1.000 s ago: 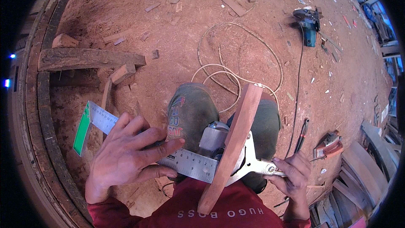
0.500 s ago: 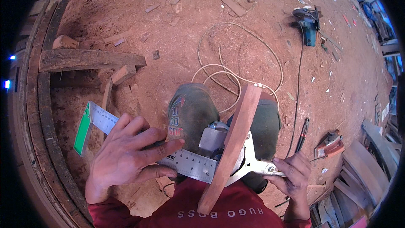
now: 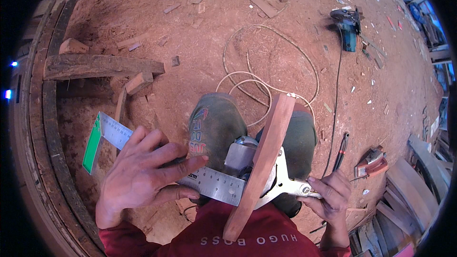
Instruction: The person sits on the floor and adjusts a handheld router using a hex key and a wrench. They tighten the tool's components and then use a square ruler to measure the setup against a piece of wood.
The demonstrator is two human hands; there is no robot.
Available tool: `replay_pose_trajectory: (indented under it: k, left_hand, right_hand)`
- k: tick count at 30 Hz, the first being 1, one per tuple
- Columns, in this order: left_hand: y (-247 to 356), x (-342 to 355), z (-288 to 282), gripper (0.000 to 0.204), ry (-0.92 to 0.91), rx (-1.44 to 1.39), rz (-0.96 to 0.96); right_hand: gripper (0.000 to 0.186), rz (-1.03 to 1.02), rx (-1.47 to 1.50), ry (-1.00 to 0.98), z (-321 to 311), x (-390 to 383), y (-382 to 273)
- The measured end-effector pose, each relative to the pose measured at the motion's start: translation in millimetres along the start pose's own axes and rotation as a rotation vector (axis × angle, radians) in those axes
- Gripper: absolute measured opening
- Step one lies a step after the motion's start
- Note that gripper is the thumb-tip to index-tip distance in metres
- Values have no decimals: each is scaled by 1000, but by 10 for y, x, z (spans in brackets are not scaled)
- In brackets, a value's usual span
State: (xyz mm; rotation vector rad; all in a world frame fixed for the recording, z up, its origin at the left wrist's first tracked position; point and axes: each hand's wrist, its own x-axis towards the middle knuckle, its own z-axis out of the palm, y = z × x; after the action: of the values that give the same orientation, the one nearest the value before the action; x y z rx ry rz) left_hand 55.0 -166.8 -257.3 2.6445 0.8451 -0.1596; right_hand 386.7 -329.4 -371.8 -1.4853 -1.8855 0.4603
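Note:
My left hand point(image 3: 147, 173) grips the blade of a try square point(image 3: 220, 187) between thumb and fingers. The square's green handle point(image 3: 91, 148) sticks out beyond the knuckles. The far end of its steel blade meets a reddish wooden bar point(image 3: 263, 166), which slants across my lap. Under and beside the bar is a pale metal tool frame point(image 3: 282, 183) with a rounded metal body, largely hidden. At the frame's right end, my right hand point(image 3: 332, 197) pinches a narrow metal part with thumb and fingers.
A corded power saw point(image 3: 350, 31) lies at the far right. Nearer are pliers-like handles point(image 3: 341, 152) and a brown-and-metal tool point(image 3: 372, 163). A pale cable point(image 3: 290, 43) loops ahead of my knees. Heavy timbers point(image 3: 97, 68) stand left; boards point(image 3: 404, 188) pile at right.
The try square's green end has shifted very slightly up and left with my left hand. The bar, the metal frame and my right hand look unmoved.

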Motion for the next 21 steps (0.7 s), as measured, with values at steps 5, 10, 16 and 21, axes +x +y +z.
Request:
replay_pose_trajectory:
  k: [5, 10, 16, 21]
  left_hand:
    - [0, 2, -9, 64, -2, -2, -4]
    - [-2, 10, 5, 64, 8, 1, -4]
    - [10, -7, 3, 65, -1, 14, -22]
    - [3, -6, 6, 65, -6, 14, -26]
  right_hand:
    - [46, -5, 0, -10, -7, 25, -4]
    - [45, -3, 12, 4, 3, 18, 10]
    - [45, 5, 8, -13, -10, 48, -4]
    - [45, 13, 13, -8, 0, 50, -1]
